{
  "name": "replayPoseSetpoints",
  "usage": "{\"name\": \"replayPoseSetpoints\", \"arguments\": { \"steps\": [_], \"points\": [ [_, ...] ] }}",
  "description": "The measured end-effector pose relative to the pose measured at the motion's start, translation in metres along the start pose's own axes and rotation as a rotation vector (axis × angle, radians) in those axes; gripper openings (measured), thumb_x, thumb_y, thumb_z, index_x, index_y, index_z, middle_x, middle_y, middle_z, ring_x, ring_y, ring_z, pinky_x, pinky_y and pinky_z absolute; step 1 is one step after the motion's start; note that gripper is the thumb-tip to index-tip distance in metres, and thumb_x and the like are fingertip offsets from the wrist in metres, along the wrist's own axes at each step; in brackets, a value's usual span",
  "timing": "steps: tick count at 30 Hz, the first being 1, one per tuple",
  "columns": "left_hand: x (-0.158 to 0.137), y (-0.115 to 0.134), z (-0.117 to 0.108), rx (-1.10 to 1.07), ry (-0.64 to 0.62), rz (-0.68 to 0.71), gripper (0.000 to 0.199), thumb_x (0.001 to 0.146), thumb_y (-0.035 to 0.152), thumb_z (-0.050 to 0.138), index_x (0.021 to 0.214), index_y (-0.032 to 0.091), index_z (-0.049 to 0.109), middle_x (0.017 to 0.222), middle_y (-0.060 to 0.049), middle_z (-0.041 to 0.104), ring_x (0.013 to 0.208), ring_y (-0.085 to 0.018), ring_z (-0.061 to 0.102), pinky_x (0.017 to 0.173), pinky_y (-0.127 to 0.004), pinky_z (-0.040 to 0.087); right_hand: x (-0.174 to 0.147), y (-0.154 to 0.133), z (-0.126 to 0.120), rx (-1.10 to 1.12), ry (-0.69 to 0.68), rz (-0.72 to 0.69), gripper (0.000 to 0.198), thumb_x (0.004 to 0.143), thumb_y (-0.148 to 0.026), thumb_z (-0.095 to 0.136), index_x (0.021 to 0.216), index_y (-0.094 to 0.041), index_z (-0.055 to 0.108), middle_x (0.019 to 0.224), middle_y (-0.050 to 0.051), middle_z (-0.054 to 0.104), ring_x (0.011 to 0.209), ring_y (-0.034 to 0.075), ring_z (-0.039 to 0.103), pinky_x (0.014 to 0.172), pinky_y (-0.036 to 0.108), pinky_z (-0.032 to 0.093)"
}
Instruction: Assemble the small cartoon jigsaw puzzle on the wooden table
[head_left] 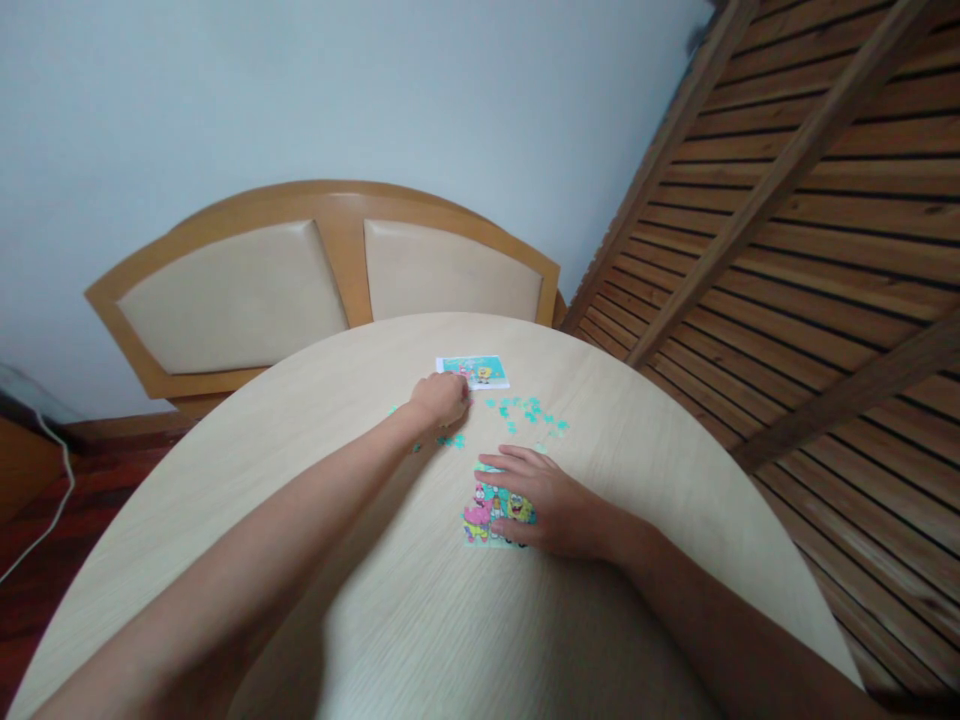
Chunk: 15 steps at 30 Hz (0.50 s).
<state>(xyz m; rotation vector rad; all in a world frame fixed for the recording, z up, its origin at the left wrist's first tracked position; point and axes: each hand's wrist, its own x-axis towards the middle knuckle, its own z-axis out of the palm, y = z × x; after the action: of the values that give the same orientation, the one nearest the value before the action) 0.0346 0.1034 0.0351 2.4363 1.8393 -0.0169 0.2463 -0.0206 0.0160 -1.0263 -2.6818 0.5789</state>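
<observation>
A partly assembled cartoon jigsaw puzzle (478, 515), with a pink figure and a yellow one, lies flat on the round table. Resting over its right side is my right hand (544, 500), fingers spread. My left hand (442, 398) reaches further out, to the near left corner of a reference picture card (491, 372). Its fingers are curled together, and whatever they hold, if anything, is hidden. Loose turquoise puzzle pieces (532, 408) are scattered between the card and the puzzle. More pieces (457, 441) lie just below my left hand.
The pale wooden tabletop (660, 470) has a curved far edge. Behind it stands a wooden headboard (352, 270) with cream padded panels, against a pale wall. Wooden slats (825, 250) lean along the right. A white cable (64, 480) hangs at the left.
</observation>
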Motion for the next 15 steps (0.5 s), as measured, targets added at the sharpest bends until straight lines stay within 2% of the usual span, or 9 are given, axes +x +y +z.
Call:
{"name": "replayPoseSetpoints", "arguments": {
  "steps": [6, 10, 15],
  "points": [
    [-0.005, -0.001, -0.003, -0.036, -0.010, 0.044, 0.031, 0.099, 0.034, 0.061, 0.123, 0.015, 0.061, 0.123, -0.010, 0.063, 0.105, -0.024, 0.064, 0.090, -0.044, 0.056, 0.000, 0.000, 0.000, -0.013, -0.006, 0.002, 0.059, 0.089, -0.050, 0.065, 0.141, -0.022, 0.058, 0.153, 0.009, 0.049, 0.145, 0.034, 0.036, 0.117, 0.054, 0.031],
    [-0.016, 0.001, -0.004, -0.090, 0.056, 0.078, 0.018, 0.092, 0.024, 0.062, 0.106, 0.017, 0.071, 0.104, -0.011, 0.072, 0.101, -0.026, 0.068, 0.089, -0.036, 0.052, 0.000, -0.001, -0.002, -0.010, -0.013, 0.002, 0.058, 0.089, -0.051, 0.064, 0.141, -0.024, 0.058, 0.153, 0.009, 0.049, 0.144, 0.035, 0.036, 0.117, 0.055, 0.032],
    [-0.022, 0.002, -0.003, -0.184, 0.122, 0.116, 0.020, 0.084, 0.020, 0.063, 0.101, 0.018, 0.073, 0.097, -0.009, 0.075, 0.093, -0.025, 0.070, 0.080, -0.031, 0.051, 0.000, -0.002, -0.003, -0.005, -0.021, 0.018, 0.058, 0.089, -0.051, 0.064, 0.141, -0.024, 0.058, 0.153, 0.009, 0.049, 0.145, 0.035, 0.036, 0.117, 0.056, 0.031]
  ]
}}
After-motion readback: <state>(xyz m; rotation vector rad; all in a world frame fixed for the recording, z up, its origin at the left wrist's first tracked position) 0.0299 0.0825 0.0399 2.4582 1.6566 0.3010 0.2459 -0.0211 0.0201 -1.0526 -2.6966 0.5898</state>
